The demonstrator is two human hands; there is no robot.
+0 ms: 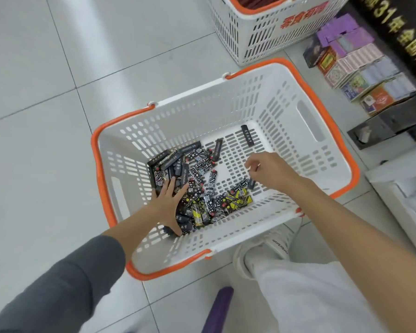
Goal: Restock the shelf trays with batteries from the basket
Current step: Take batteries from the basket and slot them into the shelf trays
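A white basket [305, 131] with orange handles stands on the floor in front of me. On its bottom lies a heap of several small black, patterned and yellow battery packs [199, 186]. My left hand [169, 200] lies flat on the left side of the heap, fingers spread and straight. My right hand [268, 168] hovers over the right part of the basket floor with fingers loosely curled. I cannot tell whether it pinches anything. A single dark pack [251, 183] lies just under it. Two more packs [247, 138] lie apart at the far side.
A second white basket [262, 37] with red goods stands further back. Shelf trays with stacks of card-like packs [360, 70] run along the right, with a black tray [394, 121] below them. My white shoe [264, 246] is beside the basket. A purple object [220, 308] sits near my leg.
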